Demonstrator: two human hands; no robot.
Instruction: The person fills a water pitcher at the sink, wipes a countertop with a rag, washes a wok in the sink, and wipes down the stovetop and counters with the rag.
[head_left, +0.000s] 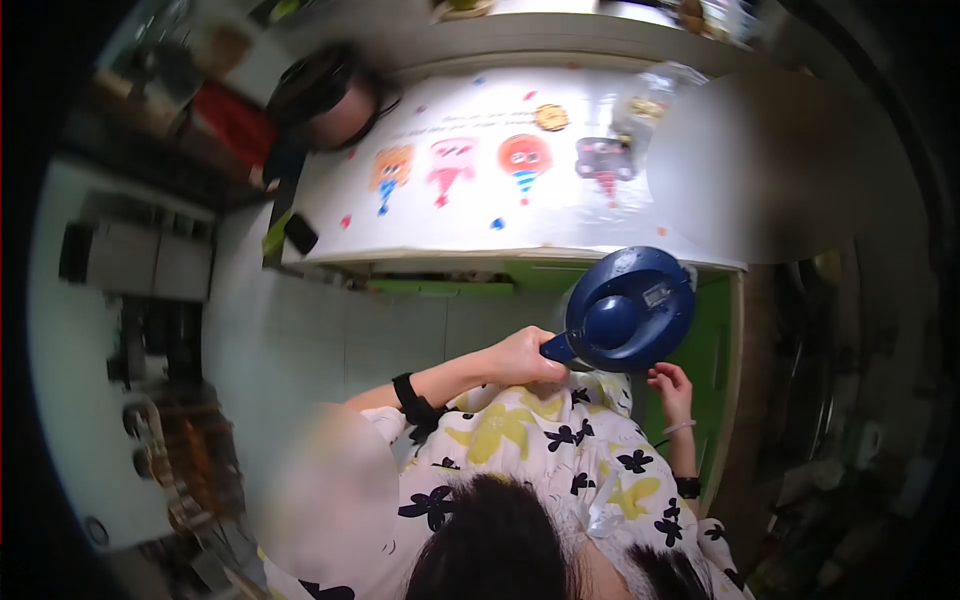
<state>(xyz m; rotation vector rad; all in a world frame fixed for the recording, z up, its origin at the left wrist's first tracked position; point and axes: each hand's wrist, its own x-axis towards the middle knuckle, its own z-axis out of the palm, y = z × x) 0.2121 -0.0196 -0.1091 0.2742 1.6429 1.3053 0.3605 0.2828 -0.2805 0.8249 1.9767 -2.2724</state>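
A blue-lidded pitcher [655,310] is held up in front of my body, near the front edge of the counter. My left hand [527,356] is wrapped round its blue handle, at the pitcher's left side. Just below and right of the pitcher is my right hand [671,388], its fingers apart and slightly curled, with nothing visible in them. The pitcher's body is mostly hidden beneath the lid.
Ahead lies a white counter mat [400,230] with cartoon animal prints. A dark and pink rounded appliance [340,110] stands at its back left, and a clear plastic bag [655,100] at its back right. A green drawer [440,287] under the counter is partly open.
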